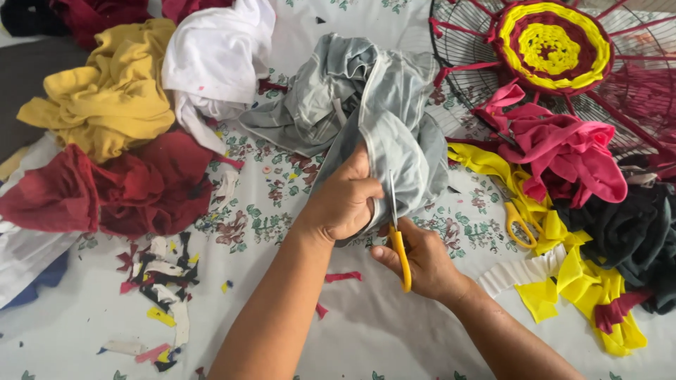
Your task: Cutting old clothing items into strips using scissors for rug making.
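My left hand (pixel 343 202) grips a bunched fold of a grey garment (pixel 366 98) that lies spread over the floral sheet. Just below it, my right hand (pixel 424 260) holds yellow-handled scissors (pixel 399 243), blades pointing up into the edge of the grey cloth beside my left fingers. The blade tips are partly hidden by the fabric.
Yellow cloth (pixel 113 91), white cloth (pixel 218 56) and dark red cloth (pixel 127 186) pile at the left. Small scraps (pixel 160 281) lie lower left. At the right are pink fabric (pixel 563 151), yellow strips (pixel 584 281), dark cloth (pixel 634 232), a second pair of scissors (pixel 520 224) and a wire fan guard with a woven disc (pixel 551 46).
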